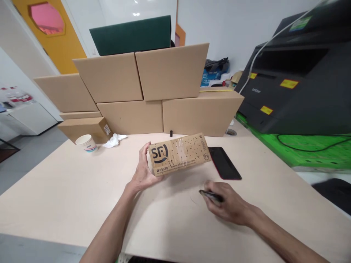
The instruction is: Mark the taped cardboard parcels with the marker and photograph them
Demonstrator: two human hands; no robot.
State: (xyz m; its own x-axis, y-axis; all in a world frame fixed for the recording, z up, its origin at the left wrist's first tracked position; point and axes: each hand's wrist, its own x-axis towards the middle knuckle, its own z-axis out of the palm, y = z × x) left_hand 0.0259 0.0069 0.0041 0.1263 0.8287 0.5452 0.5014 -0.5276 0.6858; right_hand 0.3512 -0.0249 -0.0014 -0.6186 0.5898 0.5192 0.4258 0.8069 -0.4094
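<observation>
A small brown SF Express box is tilted above the table, its printed side facing me. My left hand grips the box by its left end, thumb at the lower edge. In my right hand, lower and to the right of the box, is a dark knife-like tool; it is slightly blurred, so its exact kind is unclear. The tool and the box are apart. Just right of the box lies a black phone with a red edge.
Stacked cardboard boxes line the table's back, a dark green box on top. A paper cup, crumpled tissue and small black cylinder stand before them. A large black printer is at right.
</observation>
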